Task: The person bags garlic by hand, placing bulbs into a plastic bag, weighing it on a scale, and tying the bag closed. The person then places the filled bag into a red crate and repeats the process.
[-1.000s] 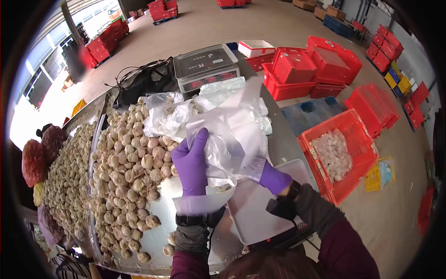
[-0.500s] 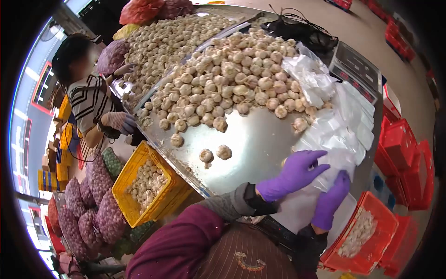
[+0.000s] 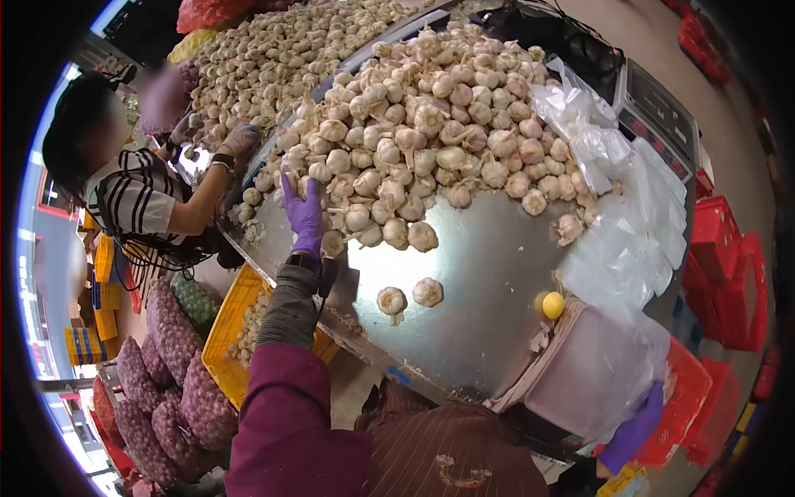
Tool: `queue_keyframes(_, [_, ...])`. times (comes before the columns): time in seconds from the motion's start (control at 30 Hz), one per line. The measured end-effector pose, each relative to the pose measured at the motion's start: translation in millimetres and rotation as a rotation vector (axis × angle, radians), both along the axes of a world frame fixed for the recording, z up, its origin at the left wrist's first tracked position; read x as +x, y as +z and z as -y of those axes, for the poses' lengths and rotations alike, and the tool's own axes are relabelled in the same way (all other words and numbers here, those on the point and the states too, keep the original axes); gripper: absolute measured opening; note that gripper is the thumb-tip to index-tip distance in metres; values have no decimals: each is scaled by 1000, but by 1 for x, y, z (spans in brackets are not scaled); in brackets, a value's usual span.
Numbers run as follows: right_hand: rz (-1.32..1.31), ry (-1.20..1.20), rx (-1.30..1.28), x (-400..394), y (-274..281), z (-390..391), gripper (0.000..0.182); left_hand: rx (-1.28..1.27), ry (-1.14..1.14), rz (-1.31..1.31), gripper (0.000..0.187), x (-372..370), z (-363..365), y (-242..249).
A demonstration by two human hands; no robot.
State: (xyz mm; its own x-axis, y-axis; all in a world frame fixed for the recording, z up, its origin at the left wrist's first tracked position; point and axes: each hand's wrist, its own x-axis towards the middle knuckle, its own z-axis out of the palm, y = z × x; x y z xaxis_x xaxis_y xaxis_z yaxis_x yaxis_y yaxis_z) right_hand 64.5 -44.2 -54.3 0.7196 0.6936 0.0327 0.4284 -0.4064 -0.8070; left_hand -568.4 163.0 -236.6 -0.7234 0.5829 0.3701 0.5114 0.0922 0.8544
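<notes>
My left hand [image 3: 305, 217], in a purple glove, reaches out over the left edge of the pile of garlic bulbs [image 3: 389, 153]. Its fingers are spread and nothing is held in them. At the lower right, my right hand [image 3: 633, 432], also purple-gloved, grips the edge of a thin clear plastic bag [image 3: 617, 364]; its fingertips are partly hidden by the film. The bag lies over a translucent white tub [image 3: 567, 385] at the table's near edge. Two loose bulbs, one of them a garlic bulb [image 3: 428, 291], sit apart on the metal table [image 3: 480, 248].
A stack of plastic bags [image 3: 633, 240] lies at right, below a digital scale [image 3: 658, 112]. A yellow ball [image 3: 552, 305] rests by the tub. A yellow crate [image 3: 228, 331] and a red crate [image 3: 683, 389] flank the table. At left, a co-worker [image 3: 137, 186] handles garlic.
My left hand has let go of the bag and swung left to the garlic pile. My right hand has moved down and right with the bag. The view has shifted.
</notes>
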Motion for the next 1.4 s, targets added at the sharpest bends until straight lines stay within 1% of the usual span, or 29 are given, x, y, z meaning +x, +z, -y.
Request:
queue_keyframes(0.03, [-182, -111, 98, -36, 16, -25, 39, -65, -15, -32, 69, 23, 4, 8])
queue_keyframes(0.1, [-335, 84, 39, -52, 17, -49, 38, 58, -131, 40, 68, 61, 4, 6])
queue_keyframes(0.13, [-411, 179, 4, -60, 18, -61, 38, -143, -196, -79, 67, 89, 14, 22])
queue_keyframes(0.17, [-520, 210, 178, -71, 11, -70, 38, -142, -311, 106, 69, 113, 20, 29])
queue_keyframes(0.2, [-693, 99, 296, -78, -1, -85, 37, -232, -487, 121, 70, 123, 31, 45])
queue_keyframes(0.23, [-584, 79, 332, -86, -4, -90, 35, -317, -660, 136, 72, 133, 42, 63])
queue_keyframes(0.3, [-599, 163, 307, -85, -3, -84, 36, -459, -558, -363, 79, 99, 65, 92])
queue_keyframes(0.37, [-606, 121, 306, -83, 3, -73, 35, -632, -589, -352, 100, 29, 91, 80])
queue_keyframes(0.4, [-617, 93, 301, -79, 5, -67, 34, -804, -658, -148, 112, 16, 108, 64])
queue_keyframes(0.47, [-676, 54, 334, -66, 2, -54, 34, -956, -852, -99, 135, 26, 134, 19])
queue_keyframes(0.5, [-736, 16, 358, -62, -1, -47, 33, -710, -850, -469, 133, 77, 143, 27])
queue_keyframes(0.57, [-666, 9, 374, -63, -5, -33, 34, -987, -761, -127, 119, 148, 124, 50])
queue_keyframes(0.63, [-581, -1, 396, -54, -11, -20, 34, -812, -701, -362, 110, 173, 102, 43])
queue_keyframes(0.67, [-627, -43, 424, -45, -17, -15, 34, -676, -596, -639, 109, 185, 103, 43])
queue_keyframes(0.7, [-670, -84, 449, -37, -21, -9, 35, -560, -709, -847, 102, 210, 109, 63])
queue_keyframes(0.77, [-551, -57, 407, -28, -25, 1, 34, -439, -1572, -733, 86, 251, 134, 82])
queue_keyframes(0.83, [-441, -15, 373, -28, -21, 3, 34, -331, -1988, -968, 70, 296, 151, 85])
queue_keyframes(0.9, [-594, -154, 456, -31, -10, -3, 32, -137, -1857, -1320, 68, 307, 134, 47])
queue_keyframes(0.93, [-593, -152, 458, -25, -13, 0, 32, -160, -1761, -1325, 65, 310, 111, 49])
queue_keyframes(1.0, [-75, -23, 255, -4, -25, 15, 32, -289, -1650, -1175, 66, 302, 81, 85])
queue_keyframes(1.03, [-77, -16, 255, 5, -26, 21, 32, -295, -1644, -1174, 66, 292, 83, 97])
queue_keyframes(1.1, [232, 115, 56, 19, -27, 33, 32, -389, -2125, -1026, 74, 264, 98, 110])
queue_keyframes(1.13, [179, 92, 23, 23, -31, 33, 31, -403, -2263, -1071, 82, 247, 106, 108])
queue_keyframes(1.17, [177, 96, 26, 22, -34, 28, 31, -329, -2257, -1199, 80, 226, 110, 85])
queue_keyframes(1.2, [152, 100, 63, 20, -36, 21, 32, -243, -2060, -1423, 79, 215, 100, 65])
queue_keyframes(1.27, [129, 103, 104, 13, -33, 4, 33, -262, -1707, -1458, 76, 220, 69, 82])
queue_keyframes(1.3, [241, 153, 182, 2, -27, -8, 32, -262, -1487, -1627, 72, 217, 59, 80])
queue_keyframes(1.37, [-146, 124, 408, -35, -6, -43, 30, -333, -1560, -1220, 72, 250, 59, 126])
queue_keyframes(1.4, [-650, 38, 539, -63, 6, -61, 27, -311, -1587, -848, 72, 269, 63, 137])
